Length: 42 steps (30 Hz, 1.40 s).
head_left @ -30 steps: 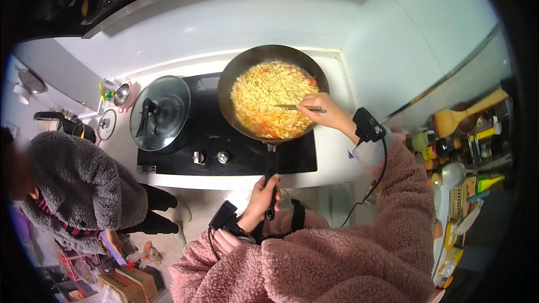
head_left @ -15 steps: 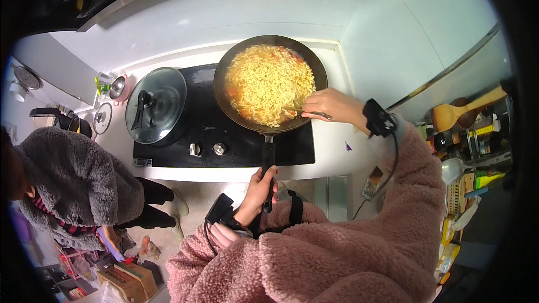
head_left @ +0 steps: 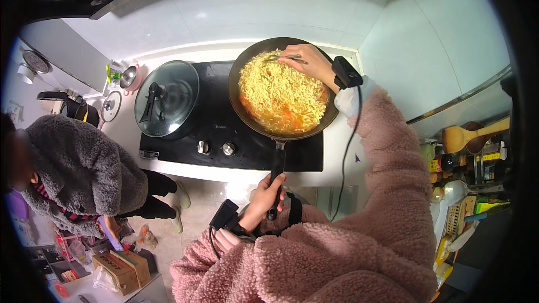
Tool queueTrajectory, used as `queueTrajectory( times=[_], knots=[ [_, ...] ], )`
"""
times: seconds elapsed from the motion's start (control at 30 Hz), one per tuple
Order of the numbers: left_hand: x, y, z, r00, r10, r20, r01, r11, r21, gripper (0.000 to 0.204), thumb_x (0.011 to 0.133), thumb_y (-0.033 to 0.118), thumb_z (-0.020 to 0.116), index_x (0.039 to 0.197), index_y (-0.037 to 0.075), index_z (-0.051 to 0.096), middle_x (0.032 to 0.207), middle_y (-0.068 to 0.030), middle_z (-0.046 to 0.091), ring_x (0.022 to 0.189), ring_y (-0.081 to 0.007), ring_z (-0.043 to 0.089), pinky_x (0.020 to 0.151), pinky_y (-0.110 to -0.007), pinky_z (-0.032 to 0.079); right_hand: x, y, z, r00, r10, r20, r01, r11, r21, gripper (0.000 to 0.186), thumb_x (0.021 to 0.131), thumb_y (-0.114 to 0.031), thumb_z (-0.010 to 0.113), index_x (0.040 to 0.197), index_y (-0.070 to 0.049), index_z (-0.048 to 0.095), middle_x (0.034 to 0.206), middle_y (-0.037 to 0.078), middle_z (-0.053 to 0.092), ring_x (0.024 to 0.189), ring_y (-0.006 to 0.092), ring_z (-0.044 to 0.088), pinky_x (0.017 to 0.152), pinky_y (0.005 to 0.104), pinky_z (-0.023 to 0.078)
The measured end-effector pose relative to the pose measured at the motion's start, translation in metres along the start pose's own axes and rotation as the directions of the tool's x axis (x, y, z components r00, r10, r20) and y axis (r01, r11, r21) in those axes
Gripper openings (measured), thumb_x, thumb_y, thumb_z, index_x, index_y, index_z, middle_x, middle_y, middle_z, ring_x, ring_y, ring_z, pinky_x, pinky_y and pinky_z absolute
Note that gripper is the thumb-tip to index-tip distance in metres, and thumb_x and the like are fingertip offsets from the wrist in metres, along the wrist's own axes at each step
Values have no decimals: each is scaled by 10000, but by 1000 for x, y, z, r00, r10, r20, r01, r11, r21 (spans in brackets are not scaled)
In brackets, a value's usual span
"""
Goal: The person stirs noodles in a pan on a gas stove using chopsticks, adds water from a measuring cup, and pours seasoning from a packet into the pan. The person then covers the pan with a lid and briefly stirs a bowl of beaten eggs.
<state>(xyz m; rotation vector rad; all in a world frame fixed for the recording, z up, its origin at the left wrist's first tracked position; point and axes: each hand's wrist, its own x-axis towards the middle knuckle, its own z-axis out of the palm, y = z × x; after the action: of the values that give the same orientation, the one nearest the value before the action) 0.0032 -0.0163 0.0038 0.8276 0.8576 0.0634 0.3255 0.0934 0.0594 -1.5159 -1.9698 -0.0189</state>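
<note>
A dark wok (head_left: 331, 126) full of yellow noodles (head_left: 283, 87) in reddish broth stands on the right side of the black gas stove (head_left: 216, 160). My left hand (head_left: 266, 197) is closed around the wok's black handle (head_left: 278, 163) near its end. At the wok's far side, my right hand (head_left: 306, 59) grips a slim metal fork (head_left: 273, 58), its tip down in the noodles. The fork's tines are too small to make out clearly. Broth with red bits shows at the near side of the wok.
A glass-lidded pan (head_left: 174, 95) sits on the left burner. Beyond it are a small pink pot (head_left: 130, 78) and a glass lid (head_left: 111, 106). Another person in a grey fleece (head_left: 78, 168) stands at left. Wooden spatulas (head_left: 457, 139) and bottles crowd the right side.
My right hand has carried the fork from the wok's near right edge to its far side. The noodles have shifted away from the near edge, baring broth there. My left hand keeps its hold.
</note>
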Motion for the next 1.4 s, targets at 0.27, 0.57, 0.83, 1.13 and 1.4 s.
queueTrajectory(
  times=[0.27, 0.57, 0.83, 1.13, 1.4],
  knots=[
    [0, 0, 1, 1000, -11, -16, 11, 1000, 6, 282, 940, 296, 483, 969, 15, 490, 537, -37, 467, 321, -142, 419, 354, -265, 385, -68, -30, -1, 903, 415, -114, -409, 909, 77, 229, 850, -188, 577, 725, -1, 621, 675, 137, 581, 628, 301, 564, 562, 364, 426],
    [3, -4, 1, 1000, 10, -12, -10, 1000, -10, 295, 936, 306, 498, 974, 13, 485, 534, -39, 462, 321, -153, 408, 385, -285, 412, -123, -91, -20, 967, 242, 74, -248, 965, 89, 175, 846, -129, 585, 763, 22, 613, 677, 141, 571, 589, 290, 560, 543, 364, 426],
    [1, -1, 0, 1000, 28, 1, -28, 1000, 11, 281, 936, 300, 494, 958, 21, 479, 535, -37, 458, 322, -145, 407, 402, -281, 423, -119, -115, -52, 927, 78, 368, -174, 956, 236, 180, 855, -155, 607, 798, 15, 626, 690, 141, 575, 635, 268, 575, 571, 365, 430],
    [2, -2, -1, 1000, 14, 2, -14, 1000, 16, 273, 939, 301, 482, 950, 29, 485, 540, -36, 462, 326, -142, 421, 358, -268, 389, -61, -43, -17, 965, -191, 177, 210, 973, -92, 198, 863, -210, 585, 757, -42, 588, 685, 97, 561, 670, 255, 580, 581, 353, 456],
    [1, -2, 1, 1000, 16, -1, -16, 1000, 18, 274, 940, 297, 482, 959, 24, 496, 550, -35, 470, 334, -138, 432, 357, -263, 392, -31, -10, -7, 978, 206, -14, -206, 978, 29, 216, 863, -199, 601, 863, 15, 630, 798, 128, 620, 705, 279, 581, 642, 347, 465]
  ],
)
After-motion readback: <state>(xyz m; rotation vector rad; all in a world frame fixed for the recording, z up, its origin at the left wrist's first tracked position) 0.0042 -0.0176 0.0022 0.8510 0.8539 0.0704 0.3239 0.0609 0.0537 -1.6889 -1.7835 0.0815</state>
